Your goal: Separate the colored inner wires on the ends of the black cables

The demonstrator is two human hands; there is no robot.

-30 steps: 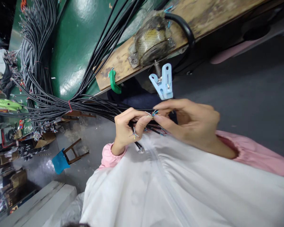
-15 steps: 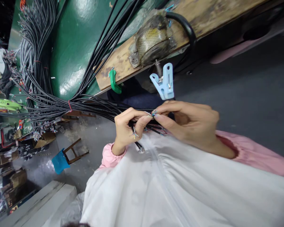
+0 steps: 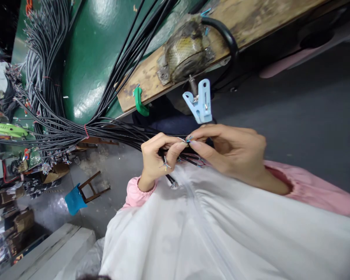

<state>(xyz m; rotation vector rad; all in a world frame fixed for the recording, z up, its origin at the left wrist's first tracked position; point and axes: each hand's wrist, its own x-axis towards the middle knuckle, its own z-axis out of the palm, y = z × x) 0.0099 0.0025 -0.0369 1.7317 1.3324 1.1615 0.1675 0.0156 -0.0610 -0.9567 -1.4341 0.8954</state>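
Note:
My left hand [image 3: 160,155] is closed around several black cables [image 3: 116,130], pinching one near its stripped end between thumb and forefinger. Thin coloured wires [image 3: 189,139] fan out from that end, and my right hand [image 3: 230,149] pinches at them with thumb and forefinger. Other cable ends [image 3: 172,181] with short bare wires poke out below my left palm. A red tie [image 3: 86,131] binds the bundle farther left. Just above my right fingers, a light blue plastic clip [image 3: 200,103] sits on the shaft of a small motor [image 3: 185,50].
The motor is mounted on a wooden board [image 3: 146,83] along the green table's [image 3: 84,70] edge, with a green clamp-like piece [image 3: 140,102] at its corner. More cable bundles [image 3: 48,42] lie on the table. A blue stool [image 3: 75,200] stands on the floor.
The view has shifted very slightly. Both hands keep nearly the same place, with the right fingers moved a touch left at the coloured wires.

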